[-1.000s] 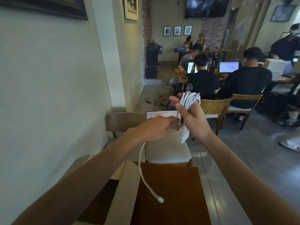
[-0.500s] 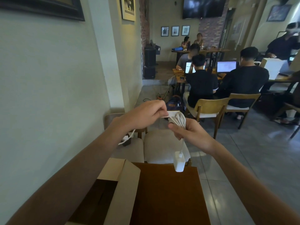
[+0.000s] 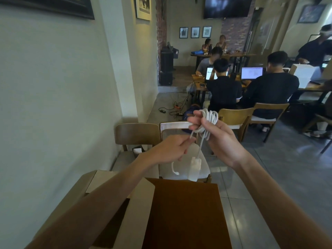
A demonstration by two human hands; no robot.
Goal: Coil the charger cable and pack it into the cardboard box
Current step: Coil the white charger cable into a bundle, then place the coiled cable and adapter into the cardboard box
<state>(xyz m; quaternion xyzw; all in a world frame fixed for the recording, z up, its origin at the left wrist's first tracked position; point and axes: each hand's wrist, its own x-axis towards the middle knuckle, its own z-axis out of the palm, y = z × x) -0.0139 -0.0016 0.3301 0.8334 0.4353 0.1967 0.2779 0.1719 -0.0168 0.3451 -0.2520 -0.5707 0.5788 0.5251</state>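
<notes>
My right hand [image 3: 221, 139] is raised in front of me and grips a bundle of white charger cable [image 3: 209, 119] looped around its fingers. From the bundle a strand hangs down to the white charger brick [image 3: 195, 168], which dangles blurred above the table's far edge. My left hand [image 3: 169, 150] sits lower left of the bundle and pinches the cable's free end, whose short tail with the plug [image 3: 175, 170] hangs below the fist. The open cardboard box [image 3: 142, 209] stands below my left forearm at the near left, flaps up.
The box rests on a brown wooden table [image 3: 183, 212]. Two chairs [image 3: 138, 135] face me across it, against the left wall [image 3: 53, 105]. Several people sit at laptops at tables beyond, with wooden chairs [image 3: 235, 119] and a grey tiled floor to the right.
My right hand has lifted the coil higher. My left hand has dropped down and left, drawing the cable end out from the bundle; the charger brick swings below.
</notes>
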